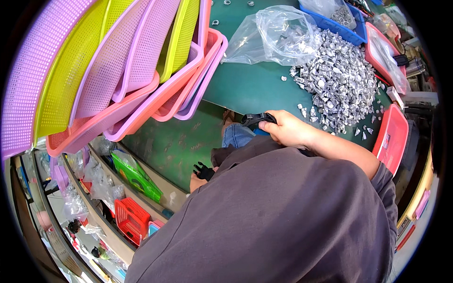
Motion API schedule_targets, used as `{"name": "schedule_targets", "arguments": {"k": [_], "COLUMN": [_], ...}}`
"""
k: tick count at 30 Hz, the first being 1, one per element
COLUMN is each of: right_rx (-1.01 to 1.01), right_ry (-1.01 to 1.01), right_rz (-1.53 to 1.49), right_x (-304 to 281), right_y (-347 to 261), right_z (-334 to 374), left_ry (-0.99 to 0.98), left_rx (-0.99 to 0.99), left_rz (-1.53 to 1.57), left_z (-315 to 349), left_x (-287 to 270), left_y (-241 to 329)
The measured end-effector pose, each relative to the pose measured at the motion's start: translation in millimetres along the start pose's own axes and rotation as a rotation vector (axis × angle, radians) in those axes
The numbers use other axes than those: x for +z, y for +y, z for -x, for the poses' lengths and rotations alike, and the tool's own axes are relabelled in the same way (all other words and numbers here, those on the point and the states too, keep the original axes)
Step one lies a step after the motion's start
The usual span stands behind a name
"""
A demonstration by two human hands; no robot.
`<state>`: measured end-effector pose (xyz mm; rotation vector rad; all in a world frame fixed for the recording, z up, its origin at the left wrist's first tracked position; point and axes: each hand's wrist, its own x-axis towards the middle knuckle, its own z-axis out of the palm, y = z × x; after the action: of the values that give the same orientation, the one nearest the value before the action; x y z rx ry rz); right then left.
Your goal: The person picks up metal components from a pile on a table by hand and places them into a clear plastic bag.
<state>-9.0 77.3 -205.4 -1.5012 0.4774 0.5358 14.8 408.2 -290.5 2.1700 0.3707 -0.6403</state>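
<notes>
Between stacked baskets (134, 61) and grey pieces (343, 80), right fingers (272, 126) around black clip (255, 118); left fingers (195, 182), grip unclear.

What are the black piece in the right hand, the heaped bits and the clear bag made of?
Black piece: probably moulded plastic, smooth with a slight sheen.
Heaped bits: likely metal, silvery grey with bright glints, though coated plastic is possible.
Clear bag: thin plastic film, it seems, glossy, see-through and crumpled.

A fisheye view looks down from the wearer's head — close above the dark shirt (283, 217), green tabletop (255, 85) ahead.
</notes>
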Motion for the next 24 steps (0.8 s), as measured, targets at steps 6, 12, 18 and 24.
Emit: {"name": "schedule_targets", "arguments": {"k": [6,12,18,24], "right_rx": [-0.045,-0.13,-0.108,-0.043], "right_ry": [0.124,0.357,0.381,0.188], "right_rz": [0.1,-0.121,-0.066,-0.144], "right_x": [-5,-29,-21,-11], "right_y": [3,28,31,19], "right_z": [-2,-15,-17,-16], "left_ry": [-0.008,-0.094,-0.141,-0.183], "left_rx": [0.027,-0.069,-0.12,-0.141], "left_rz": [0.181,0.313,0.325,0.372], "left_z": [9,16,23,21], "left_x": [5,-1,-25,-35], "left_y": [35,31,11,8]}}
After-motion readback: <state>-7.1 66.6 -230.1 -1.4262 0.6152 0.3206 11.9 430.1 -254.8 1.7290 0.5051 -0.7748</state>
